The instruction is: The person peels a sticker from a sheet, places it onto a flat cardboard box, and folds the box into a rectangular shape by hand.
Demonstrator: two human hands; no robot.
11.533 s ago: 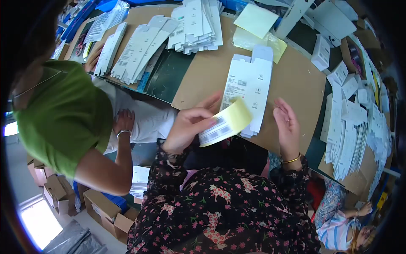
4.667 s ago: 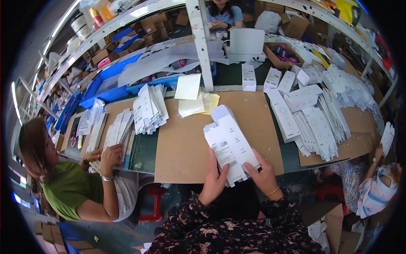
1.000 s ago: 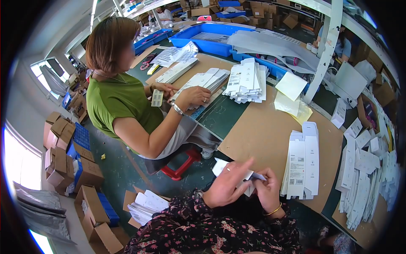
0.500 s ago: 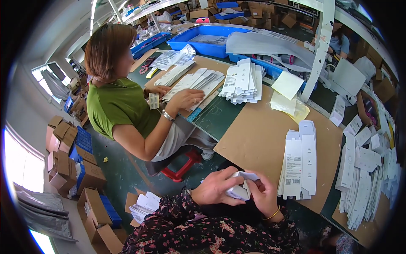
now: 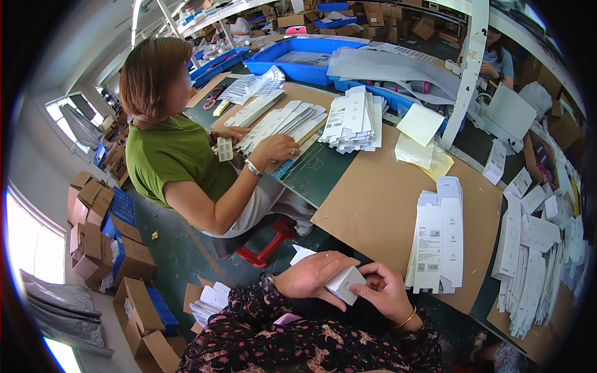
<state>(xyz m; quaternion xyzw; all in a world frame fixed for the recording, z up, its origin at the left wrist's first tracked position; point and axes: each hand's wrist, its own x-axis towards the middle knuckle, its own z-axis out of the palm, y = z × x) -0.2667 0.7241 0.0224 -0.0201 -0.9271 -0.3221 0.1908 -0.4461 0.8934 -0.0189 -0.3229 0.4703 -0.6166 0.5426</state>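
Close in front of my body I hold a small white cardboard box in both hands. My left hand wraps round its side, and a white flap sticks out beyond the knuckles at the far left. My right hand has its thumb against the box's closed end face, with the fingers curled behind. On the table to the right of my hands lies a stack of flat white printed cartons, on a brown cardboard sheet.
A co-worker in a green top sits at the left, hands on flat cartons. Another carton stack lies ahead. Folded boxes crowd the right table edge. Blue bins and a white post stand farther back. A red stool is at left.
The box has turned in my hands: its open end faced up before, and now a closed end faces my right thumb. The co-worker's hand has shifted slightly over the cartons.
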